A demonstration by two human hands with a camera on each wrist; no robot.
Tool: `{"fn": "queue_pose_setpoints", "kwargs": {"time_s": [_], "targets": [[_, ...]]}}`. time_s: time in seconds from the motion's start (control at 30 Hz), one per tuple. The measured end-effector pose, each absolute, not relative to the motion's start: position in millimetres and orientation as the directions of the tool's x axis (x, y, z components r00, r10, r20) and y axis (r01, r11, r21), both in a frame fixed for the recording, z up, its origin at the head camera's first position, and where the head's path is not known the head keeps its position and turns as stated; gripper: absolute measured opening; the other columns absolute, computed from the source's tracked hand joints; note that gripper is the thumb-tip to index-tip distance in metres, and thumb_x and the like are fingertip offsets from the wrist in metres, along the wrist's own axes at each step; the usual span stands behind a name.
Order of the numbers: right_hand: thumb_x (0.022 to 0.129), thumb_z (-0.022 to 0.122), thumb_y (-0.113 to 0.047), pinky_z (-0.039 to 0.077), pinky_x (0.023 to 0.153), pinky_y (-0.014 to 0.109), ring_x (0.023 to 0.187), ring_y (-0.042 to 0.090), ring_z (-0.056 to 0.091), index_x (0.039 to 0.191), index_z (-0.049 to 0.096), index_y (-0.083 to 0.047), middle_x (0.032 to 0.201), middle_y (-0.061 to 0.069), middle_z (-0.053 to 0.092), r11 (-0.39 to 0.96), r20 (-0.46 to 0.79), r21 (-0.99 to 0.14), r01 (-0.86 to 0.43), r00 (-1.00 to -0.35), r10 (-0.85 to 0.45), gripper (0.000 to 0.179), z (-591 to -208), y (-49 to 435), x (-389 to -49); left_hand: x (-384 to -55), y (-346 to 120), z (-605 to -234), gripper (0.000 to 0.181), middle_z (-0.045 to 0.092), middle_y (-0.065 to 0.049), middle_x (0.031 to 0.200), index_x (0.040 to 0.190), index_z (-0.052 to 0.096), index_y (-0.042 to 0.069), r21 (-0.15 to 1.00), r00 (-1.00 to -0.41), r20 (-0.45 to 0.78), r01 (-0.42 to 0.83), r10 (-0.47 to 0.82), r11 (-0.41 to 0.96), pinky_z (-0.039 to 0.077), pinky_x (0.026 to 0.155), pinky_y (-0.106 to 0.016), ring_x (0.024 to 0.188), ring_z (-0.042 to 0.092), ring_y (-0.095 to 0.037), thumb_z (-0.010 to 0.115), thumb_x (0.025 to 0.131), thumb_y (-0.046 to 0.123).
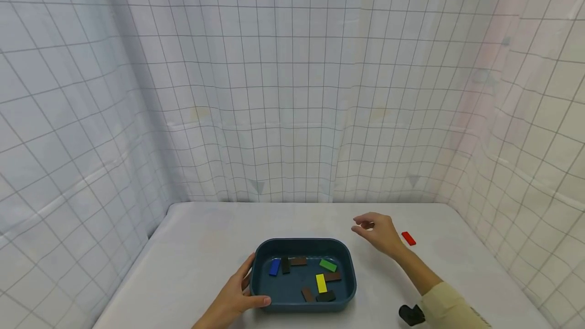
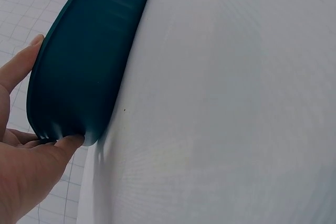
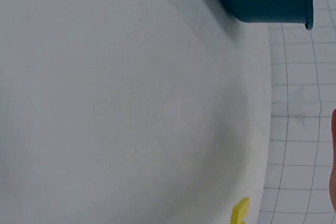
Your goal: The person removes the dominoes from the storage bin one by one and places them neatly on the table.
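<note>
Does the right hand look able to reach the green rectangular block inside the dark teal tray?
Probably yes: the right hand looks empty, the tray is open-topped, and nothing covers the green block.

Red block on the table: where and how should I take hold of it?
Probably best pinched across its two long sides at mid-length, coming from above with the right hand: the red block lies flat on the table, longer than wide, with nothing touching its sides.

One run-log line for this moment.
left hand: grips tray, left end | right hand: raised right of tray, nothing visibly held | tray: mixed-color blocks inside | red block: on table, outside tray
</note>
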State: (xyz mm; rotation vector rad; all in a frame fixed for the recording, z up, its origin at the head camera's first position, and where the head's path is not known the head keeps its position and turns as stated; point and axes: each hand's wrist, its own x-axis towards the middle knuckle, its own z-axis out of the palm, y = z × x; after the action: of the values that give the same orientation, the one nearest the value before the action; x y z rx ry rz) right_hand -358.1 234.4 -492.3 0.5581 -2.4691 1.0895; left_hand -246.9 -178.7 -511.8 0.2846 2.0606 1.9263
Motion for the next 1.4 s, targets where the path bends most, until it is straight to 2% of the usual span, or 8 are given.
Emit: {"fn": "queue_pose_setpoints", "kwargs": {"time_s": [0.23,0.67,0.97,1.4], "targets": [[0.089,0.084,-0.015,0.06,0.078,0.026,0.084,0.016,0.07,0.106,0.08,-0.006,0.102,0.011,0.076,0.584,0.502,-0.579,-0.569,-0.813,-0.295,0.019,-485,214,-356,-246,-179,-511,0.112,0.007,-0.029,0.168,0.165,0.004,-0.001,0.994,-0.937,-0.083,-0.054,0.341,0.092,0.043,0.11,-0.051,0.15,0.021,-0.05,0.084,0.088,0.016],[0.092,0.081,-0.018,0.06,0.079,0.026,0.086,0.01,0.068,0.108,0.078,-0.006,0.101,0.009,0.076,0.477,0.464,-0.578,-0.662,-0.748,-0.476,0.02,-487,182,-354,-246,-178,-509,0.111,0.007,-0.029,0.168,0.165,0.003,0.0,0.995,-0.932,-0.082,-0.059,0.353,0.075,0.045,0.109,-0.048,0.15,0.021,-0.05,0.083,0.089,0.015],[0.093,0.08,-0.015,0.059,0.08,0.023,0.091,0.01,0.069,0.113,0.076,0.001,0.105,0.007,0.076,0.449,0.391,-0.581,-0.679,-0.717,-0.578,0.027,-487,162,-349,-247,-179,-512,0.112,0.007,-0.03,0.168,0.165,0.004,-0.001,0.994,-0.935,-0.084,-0.054,0.345,0.096,0.043,0.11,-0.051,0.15,0.021,-0.05,0.084,0.089,0.017],[0.095,0.079,-0.018,0.056,0.076,0.018,0.087,-0.001,0.067,0.114,0.078,-0.001,0.102,0.002,0.077,0.45,0.259,-0.549,-0.705,-0.655,-0.71,0.025,-494,125,-346,-247,-178,-509,0.112,0.007,-0.028,0.168,0.165,0.005,-0.001,0.993,-0.937,-0.079,-0.044,0.339,0.111,0.042,0.111,-0.051,0.15,0.021,-0.048,0.084,0.089,0.02]]}}
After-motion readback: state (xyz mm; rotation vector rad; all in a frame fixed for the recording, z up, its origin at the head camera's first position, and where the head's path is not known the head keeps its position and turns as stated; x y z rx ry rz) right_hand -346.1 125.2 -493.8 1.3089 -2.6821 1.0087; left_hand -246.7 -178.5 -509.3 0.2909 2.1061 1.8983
